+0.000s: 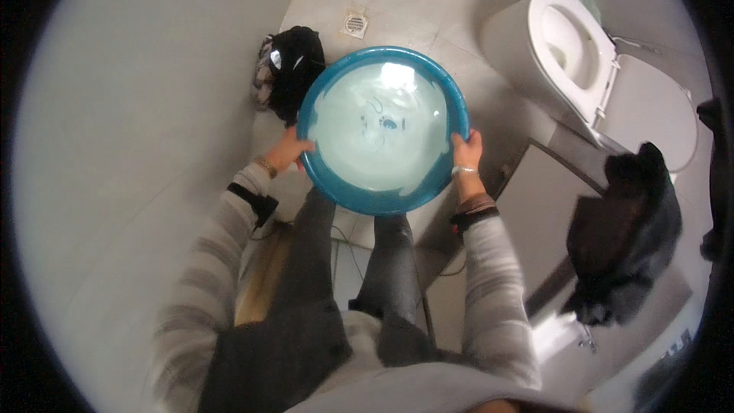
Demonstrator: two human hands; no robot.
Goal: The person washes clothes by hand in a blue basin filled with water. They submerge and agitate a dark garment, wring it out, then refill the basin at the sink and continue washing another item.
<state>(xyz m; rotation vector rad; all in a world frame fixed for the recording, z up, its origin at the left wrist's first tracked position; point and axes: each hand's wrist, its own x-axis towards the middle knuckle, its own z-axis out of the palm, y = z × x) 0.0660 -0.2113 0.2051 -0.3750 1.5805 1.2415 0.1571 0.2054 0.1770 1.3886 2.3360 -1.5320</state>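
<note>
I hold a round blue plastic basin [336,191] full of cloudy water out in front of me, above the bathroom floor. My left hand [289,151] grips its rim on the left side. My right hand [467,151] grips the rim on the right side. The water surface reflects a bright light. My legs in grey trousers show beneath the basin.
An open white toilet [573,53] stands at the upper right. A heap of dark clothes [289,73] lies on the tiled floor beside a floor drain [355,24]. Dark garments [623,237] hang over a grey surface at the right.
</note>
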